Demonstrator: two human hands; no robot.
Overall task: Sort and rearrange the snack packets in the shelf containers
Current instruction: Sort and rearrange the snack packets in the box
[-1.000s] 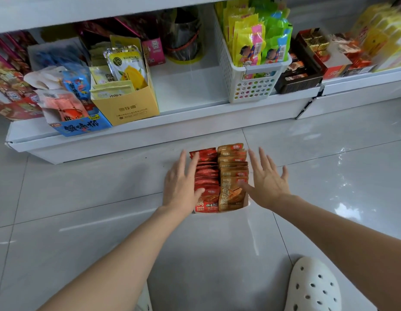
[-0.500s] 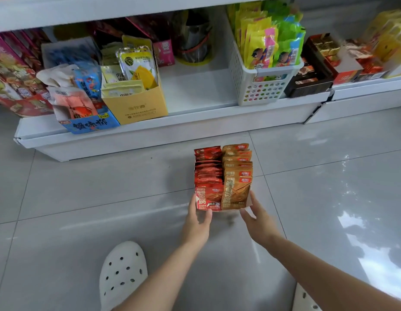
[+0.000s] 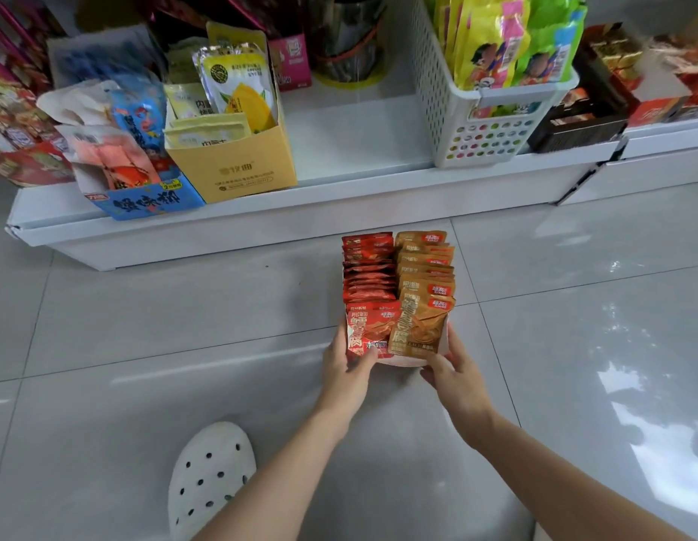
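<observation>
Your left hand point(image 3: 349, 370) grips the near left corner of the white container point(image 3: 398, 361), thumb pressed on the front red packet, fingers curled around the side. Your right hand point(image 3: 454, 374) grips the near right corner, fingers curled under and around the edge beside the front gold packet. The container sits low over the grey tiled floor point(image 3: 144, 326), centre frame; cannot tell if it is touching the floor or lifted. It holds 2 rows standing upright: red packets point(image 3: 368, 275) on the left, gold packets point(image 3: 425, 267) on the right, rows touching each other. The white shelf point(image 3: 339, 142) runs across the 12 o'clock side, well apart from the container. On the shelf at 11 o'clock is a yellow cardboard box point(image 3: 230, 169) with pale and yellow packets, and just beside it at 10 o'clock a blue box point(image 3: 144, 201) with pink and blue packets. At 1 o'clock a white perforated basket point(image 3: 484, 126) holds yellow and green packets, with a dark box point(image 3: 581, 123) just beside it at 2 o'clock. A bare stretch of shelf lies between the yellow box and the basket. A white perforated clog point(image 3: 210, 474) is at 7 o'clock, near your left forearm.
</observation>
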